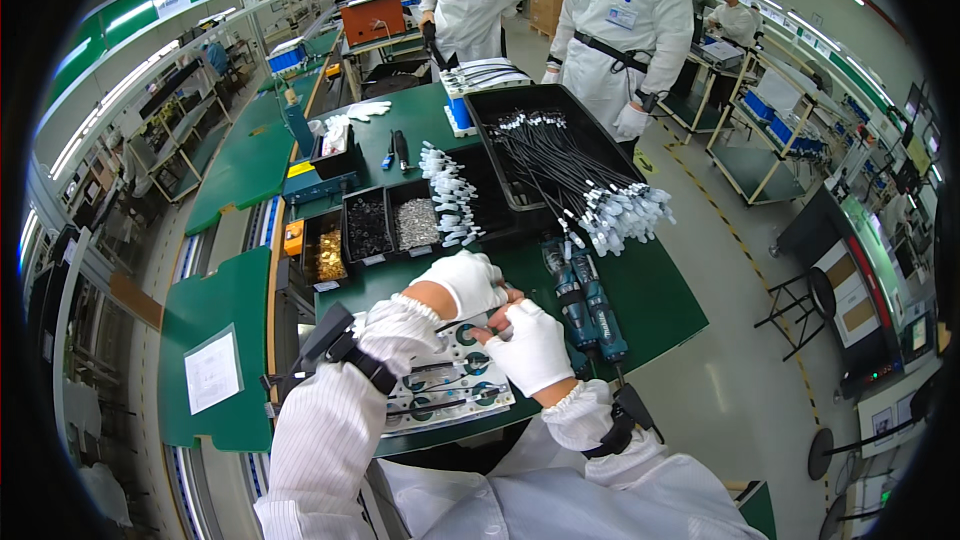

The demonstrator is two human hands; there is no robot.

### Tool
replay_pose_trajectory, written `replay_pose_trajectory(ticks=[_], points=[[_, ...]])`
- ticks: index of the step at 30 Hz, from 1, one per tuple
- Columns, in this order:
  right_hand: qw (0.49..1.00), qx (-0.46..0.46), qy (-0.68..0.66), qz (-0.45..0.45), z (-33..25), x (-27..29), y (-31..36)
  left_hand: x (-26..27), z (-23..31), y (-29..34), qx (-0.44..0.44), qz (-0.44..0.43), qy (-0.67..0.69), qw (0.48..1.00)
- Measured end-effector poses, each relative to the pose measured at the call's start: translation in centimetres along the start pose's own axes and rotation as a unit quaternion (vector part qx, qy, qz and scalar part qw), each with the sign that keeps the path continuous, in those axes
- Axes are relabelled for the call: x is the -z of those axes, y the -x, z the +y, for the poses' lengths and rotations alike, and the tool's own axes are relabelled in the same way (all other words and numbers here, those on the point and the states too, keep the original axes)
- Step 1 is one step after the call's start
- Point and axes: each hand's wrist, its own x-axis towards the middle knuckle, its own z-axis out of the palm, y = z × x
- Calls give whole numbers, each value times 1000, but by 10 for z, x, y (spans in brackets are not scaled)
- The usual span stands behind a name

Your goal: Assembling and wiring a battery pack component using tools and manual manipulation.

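- The left hand (466,283) and right hand (532,345), both in white gloves, meet over a pale fixture plate (450,380) at the near edge of the green bench (655,290).
- The plate lies directly under and just toward the person from the hands. Its long axis runs roughly along the near edge, tilted slightly. It carries round green-ringed sockets and dark cable runs.
- Left hand: fingers curled down, tips at a small part between the two hands; whether it actually pinches that part cannot be told.
- Right hand: fingers bent and closed in toward the same spot, thumb side facing the left hand. The part itself is too small to identify.
- The two hands are almost touching; neither is clearly nearer the work point.
- Just right of the right hand lie two blue-bodied electric screwdrivers (585,302), long axes pointing away from the person, within easy reach of that hand.
- Beyond the hands, toward the far edge: small black bins (368,227) of dark, silver and brass-coloured hardware, a row of white connectors (447,195), and a black tray (540,140) of black cables with white plugs.
- Open room: bare green surface to the right, beyond the screwdrivers; the left side is tight against the bins.
- Two people in white coats stand at the far end of the bench, well apart from the work.
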Motion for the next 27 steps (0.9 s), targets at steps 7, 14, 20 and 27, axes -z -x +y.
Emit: replay_pose_trajectory(ticks=[7, 14, 20, 27], points=[[999, 50, -2, -12, 1, 1, 2, 2, -15, -3, -58, 223, 140, 963], [994, 58, -76, 53, 3, 0, -1, 27, -36, 83, 151, 114, 63, 980], [990, 0, -135, 42, 18, 1, -4, -7, -19, 100, 129, 132, -55, 981], [944, -115, -310, 12, 43, -2, -3, 2, -19, 104, 120, 110, 111, 980]])
